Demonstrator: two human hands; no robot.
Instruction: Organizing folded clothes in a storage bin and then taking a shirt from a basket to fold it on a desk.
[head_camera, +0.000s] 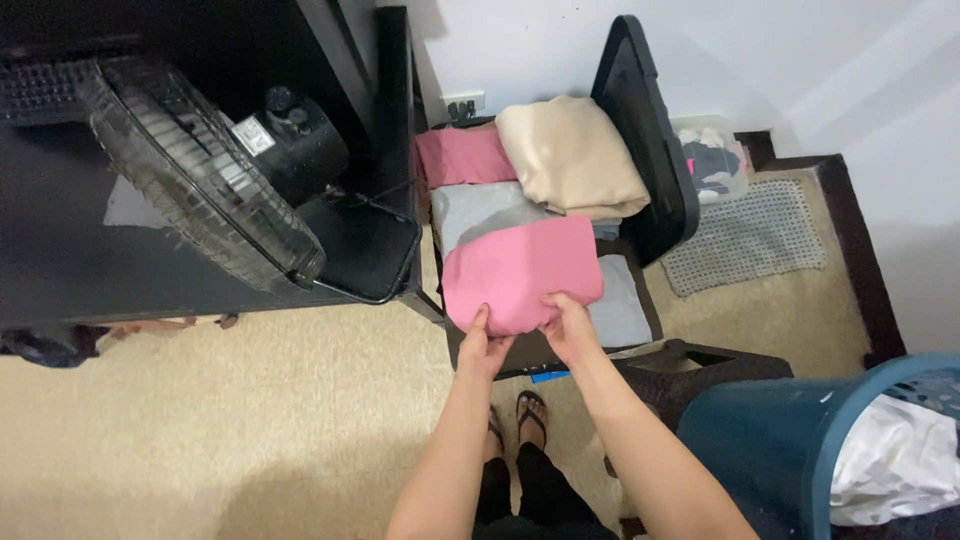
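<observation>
Both hands, left hand (484, 345) and right hand (570, 325), pinch folded pink cloth (520, 272) over chair (640, 130). Few folded clothes (570, 150) stacked already; blue basket (790, 440) has more.

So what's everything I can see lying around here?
pink folded cloth: one, pink, held over the chair seat
folded clothes: a pink, a beige and a grey piece, stacked further back on the chair
chair: one, black, by the wall
fan: one, black, on the left
laundry basket: one, teal, lower right, white cloth inside
mat: one, grey, on the floor at the right
left hand: grip on the pink cloth's near edge
right hand: grip on the same edge
</observation>
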